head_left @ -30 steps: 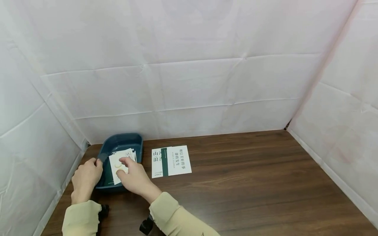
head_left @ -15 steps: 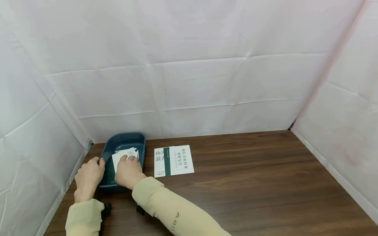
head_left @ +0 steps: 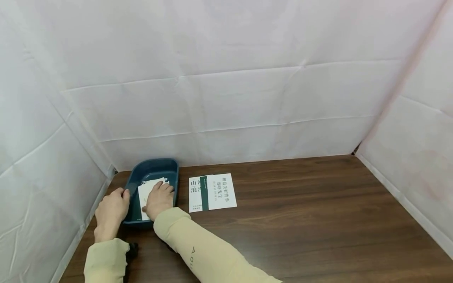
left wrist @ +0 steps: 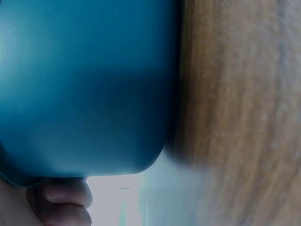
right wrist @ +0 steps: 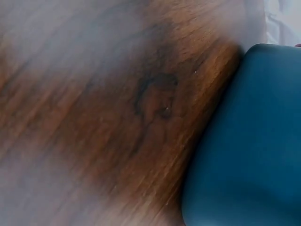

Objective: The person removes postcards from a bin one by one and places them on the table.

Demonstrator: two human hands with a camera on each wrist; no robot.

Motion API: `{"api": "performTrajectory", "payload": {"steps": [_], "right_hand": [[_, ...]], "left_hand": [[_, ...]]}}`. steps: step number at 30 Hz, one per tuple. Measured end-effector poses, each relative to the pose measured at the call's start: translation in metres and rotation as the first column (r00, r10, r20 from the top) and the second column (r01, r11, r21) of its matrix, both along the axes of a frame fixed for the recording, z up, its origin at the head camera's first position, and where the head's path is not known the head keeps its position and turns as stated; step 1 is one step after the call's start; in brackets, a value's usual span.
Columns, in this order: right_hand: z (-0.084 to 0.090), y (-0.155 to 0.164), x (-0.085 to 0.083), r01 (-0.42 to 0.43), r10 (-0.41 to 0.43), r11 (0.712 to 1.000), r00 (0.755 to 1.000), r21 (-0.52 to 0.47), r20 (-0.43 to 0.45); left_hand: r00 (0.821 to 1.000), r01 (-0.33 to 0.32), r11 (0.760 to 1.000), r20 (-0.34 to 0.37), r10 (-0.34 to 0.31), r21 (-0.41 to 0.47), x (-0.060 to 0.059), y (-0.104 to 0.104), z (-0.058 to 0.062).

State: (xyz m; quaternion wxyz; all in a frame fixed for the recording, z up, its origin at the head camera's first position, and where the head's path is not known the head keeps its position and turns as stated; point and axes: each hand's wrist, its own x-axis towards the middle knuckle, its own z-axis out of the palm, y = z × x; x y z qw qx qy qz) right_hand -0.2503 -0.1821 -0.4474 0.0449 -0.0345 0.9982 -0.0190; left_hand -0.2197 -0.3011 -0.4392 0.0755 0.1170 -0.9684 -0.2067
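The right hand (head_left: 159, 199), arched a second ago, now covers the cards (head_left: 143, 193), grip unclear; the left hand (head_left: 112, 208) holds the tray (head_left: 155, 169).

1. A brown wood table (head_left: 301, 204) is under the left hand (head_left: 112, 209) and the right hand (head_left: 159, 199). It goes far out to the right of the right hand.
2. Dark lines run through the wood.
3. A big white back wall (head_left: 233, 98) stands up past both hands. It has long folds going across.
4. A white left wall (head_left: 46, 165) is near the left hand.
5. A white right wall (head_left: 417, 157) is well away from the right hand, with faint pink patches.
6. Soft light makes a pale shine on the wood right of the right hand.
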Motion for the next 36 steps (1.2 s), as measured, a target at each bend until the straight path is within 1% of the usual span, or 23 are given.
{"api": "performTrajectory", "payload": {"steps": [5, 8, 10, 12, 14, 17, 20, 23, 26, 29, 32, 34, 36], "right_hand": [[0.002, 0.0, 0.0, 0.002, -0.002, 1.0, 1.0, -0.008, 0.029], [0.004, 0.003, 0.0, -0.004, 0.003, 0.998, 1.0, -0.057, -0.01], [0.005, 0.005, 0.0, -0.02, 0.014, 0.993, 0.998, -0.115, -0.053], [0.007, 0.007, 0.0, -0.043, 0.025, 0.979, 0.995, -0.2, -0.092], [0.008, 0.01, 0.0, -0.067, 0.034, 0.958, 0.992, -0.279, -0.12], [0.007, 0.013, 0.0, -0.096, 0.042, 0.928, 0.987, -0.361, -0.153], [0.006, 0.015, 0.001, -0.12, 0.042, 0.923, 0.976, -0.366, -0.215], [0.004, 0.017, 0.002, -0.143, 0.05, 0.932, 0.96, -0.332, -0.275], [0.003, 0.018, 0.003, -0.171, 0.074, 0.94, 0.948, -0.296, -0.311], [0.002, 0.021, 0.003, -0.201, 0.1, 0.941, 0.934, -0.273, -0.343], [0.001, 0.023, 0.002, -0.241, 0.116, 0.928, 0.912, -0.285, -0.394], [0.001, 0.025, 0.002, -0.266, 0.118, 0.912, 0.899, -0.312, -0.422], [0.001, 0.027, 0.003, -0.285, 0.11, 0.891, 0.891, -0.354, -0.44]], "left_hand": [[1.0, 0.007, 1.0, 0.014, -0.007, 0.01, 0.001, -0.001, 0.002], [1.0, 0.014, 1.0, 0.011, -0.014, 0.011, 0.001, -0.001, 0.003], [1.0, 0.018, 1.0, 0.002, -0.018, 0.009, 0.0, -0.001, 0.003], [1.0, 0.016, 1.0, 0.0, -0.016, 0.006, -0.001, -0.002, 0.003], [1.0, 0.012, 1.0, 0.007, -0.012, 0.006, -0.001, -0.003, 0.002], [1.0, 0.006, 1.0, 0.015, -0.006, 0.004, 0.0, -0.004, 0.0], [1.0, 0.005, 1.0, 0.014, -0.005, 0.004, -0.001, -0.004, -0.002], [1.0, 0.001, 1.0, 0.013, -0.001, 0.004, -0.001, -0.003, -0.003], [1.0, -0.001, 1.0, 0.012, 0.001, 0.001, -0.001, -0.002, -0.004], [1.0, -0.001, 1.0, 0.011, 0.001, 0.003, -0.001, -0.002, -0.004], [1.0, -0.002, 1.0, 0.015, 0.002, 0.006, -0.003, -0.002, -0.004], [1.0, -0.006, 1.0, 0.018, 0.006, 0.005, -0.004, -0.002, -0.004], [1.0, -0.008, 1.0, 0.017, 0.008, 0.001, -0.004, -0.002, -0.004]]}}
